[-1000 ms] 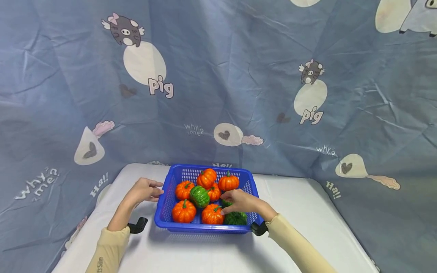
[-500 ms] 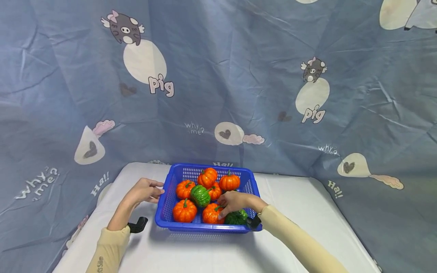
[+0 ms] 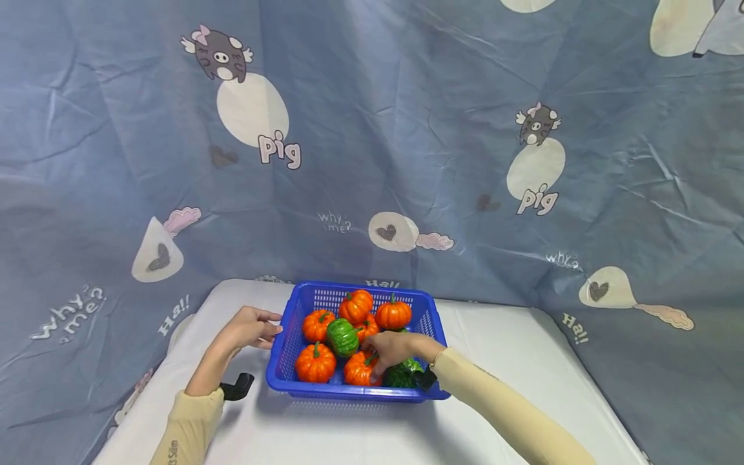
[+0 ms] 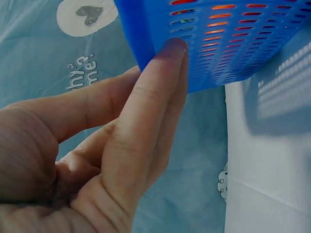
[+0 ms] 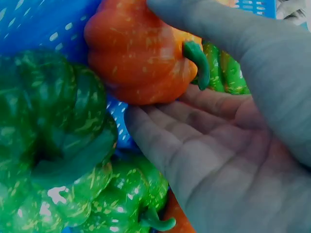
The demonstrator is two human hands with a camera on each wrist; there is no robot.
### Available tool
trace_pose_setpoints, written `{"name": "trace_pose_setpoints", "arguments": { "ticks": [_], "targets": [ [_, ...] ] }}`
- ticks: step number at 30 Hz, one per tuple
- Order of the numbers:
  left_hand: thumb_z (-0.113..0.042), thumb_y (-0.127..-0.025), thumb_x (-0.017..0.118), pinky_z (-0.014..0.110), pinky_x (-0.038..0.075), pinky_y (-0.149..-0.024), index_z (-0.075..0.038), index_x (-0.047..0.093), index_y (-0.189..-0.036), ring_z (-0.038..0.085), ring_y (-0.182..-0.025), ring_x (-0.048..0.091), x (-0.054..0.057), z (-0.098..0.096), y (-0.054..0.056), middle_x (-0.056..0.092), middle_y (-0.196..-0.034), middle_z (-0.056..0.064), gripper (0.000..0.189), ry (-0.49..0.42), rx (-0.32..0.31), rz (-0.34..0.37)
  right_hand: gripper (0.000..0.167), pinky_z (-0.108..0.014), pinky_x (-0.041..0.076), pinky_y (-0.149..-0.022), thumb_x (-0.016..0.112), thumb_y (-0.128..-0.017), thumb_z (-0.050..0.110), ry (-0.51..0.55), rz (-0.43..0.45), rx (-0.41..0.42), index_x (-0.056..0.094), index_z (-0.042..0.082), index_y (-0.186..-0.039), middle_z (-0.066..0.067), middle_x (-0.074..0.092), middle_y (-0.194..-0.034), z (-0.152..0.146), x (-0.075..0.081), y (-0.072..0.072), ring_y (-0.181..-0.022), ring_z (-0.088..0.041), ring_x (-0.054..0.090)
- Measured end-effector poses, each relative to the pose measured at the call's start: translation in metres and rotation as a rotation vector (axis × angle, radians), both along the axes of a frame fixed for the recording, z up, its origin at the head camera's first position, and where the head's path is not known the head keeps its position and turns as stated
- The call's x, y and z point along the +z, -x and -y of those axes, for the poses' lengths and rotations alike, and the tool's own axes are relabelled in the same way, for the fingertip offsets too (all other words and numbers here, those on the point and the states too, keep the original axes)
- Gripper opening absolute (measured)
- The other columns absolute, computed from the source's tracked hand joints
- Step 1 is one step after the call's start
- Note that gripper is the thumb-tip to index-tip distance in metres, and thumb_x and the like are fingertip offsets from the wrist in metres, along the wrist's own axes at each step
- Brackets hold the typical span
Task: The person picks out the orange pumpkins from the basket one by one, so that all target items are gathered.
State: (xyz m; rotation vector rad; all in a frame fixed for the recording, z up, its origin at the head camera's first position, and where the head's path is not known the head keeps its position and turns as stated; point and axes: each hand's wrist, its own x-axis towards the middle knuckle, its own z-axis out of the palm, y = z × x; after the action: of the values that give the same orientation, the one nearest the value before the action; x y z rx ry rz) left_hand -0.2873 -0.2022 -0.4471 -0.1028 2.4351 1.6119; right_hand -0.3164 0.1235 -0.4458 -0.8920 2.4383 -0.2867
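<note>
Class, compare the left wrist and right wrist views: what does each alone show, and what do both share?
Left wrist only: the left hand, touching the blue basket, and printed lettering.
Right wrist only: the right hand, round an orange pumpkin with a green stem.
Both: the blue basket, with orange and green showing inside.

Orange pumpkin (image 5: pixel 133 53) (green-stemmed) in basket (image 3: pixel 316 389)

blue backdrop (image 3: pixel 360 142) | printed pigs (image 3: pixel 221 55), grey hearts (image 3: pixel 386 232) | white table (image 3: pixel 494 336) before it
</note>
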Motion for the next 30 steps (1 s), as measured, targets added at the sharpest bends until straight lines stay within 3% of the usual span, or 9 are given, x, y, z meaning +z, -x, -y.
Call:
{"name": "trace_pose_setpoints", "arguments": {
  "ticks": [4,11,21,30],
  "targets": [
    [-0.004,-0.089,0.066,0.034,0.061,-0.066,0.015,0.052,-0.128,0.017,-0.070,0.069,0.000,-0.002,-0.001,0.070,-0.091,0.016,0.045,0.011,-0.002,0.000,0.062,-0.023,0.048,-0.098,0.082,-0.076,0.025,-0.012,0.027,0.020,0.052,0.012,-0.129,0.002,0.063,-0.119,0.003,-0.002,-0.004,-0.107,-0.008,0.058],
    [-0.006,-0.089,0.066,0.034,0.061,-0.066,0.014,0.054,-0.127,0.017,-0.070,0.068,0.001,-0.005,-0.001,0.071,-0.090,0.015,0.045,0.013,0.003,0.011,0.065,-0.023,0.048,-0.099,0.084,-0.072,0.025,-0.080,-0.031,0.049,0.052,0.013,-0.128,0.003,0.064,-0.115,0.005,-0.005,-0.006,-0.105,-0.007,0.059],
    [-0.005,-0.088,0.066,0.033,0.061,-0.066,0.014,0.053,-0.127,0.016,-0.070,0.068,0.000,-0.003,-0.002,0.071,-0.092,0.017,0.045,0.006,-0.013,0.006,0.060,-0.024,0.050,-0.096,0.080,-0.078,0.025,-0.025,0.024,0.031,0.053,0.012,-0.130,0.003,0.062,-0.120,-0.009,-0.004,-0.001,-0.101,-0.004,0.056],
    [-0.006,-0.090,0.064,0.036,0.061,-0.070,0.014,0.050,-0.131,0.019,-0.076,0.070,0.001,0.000,0.000,0.070,-0.098,0.020,0.047,-0.007,-0.027,0.013,0.066,-0.024,0.052,-0.092,0.081,-0.076,0.031,0.083,0.078,-0.041,0.055,0.011,-0.134,0.001,0.062,-0.123,-0.023,0.006,0.000,-0.101,-0.006,0.057]
  ]
}}
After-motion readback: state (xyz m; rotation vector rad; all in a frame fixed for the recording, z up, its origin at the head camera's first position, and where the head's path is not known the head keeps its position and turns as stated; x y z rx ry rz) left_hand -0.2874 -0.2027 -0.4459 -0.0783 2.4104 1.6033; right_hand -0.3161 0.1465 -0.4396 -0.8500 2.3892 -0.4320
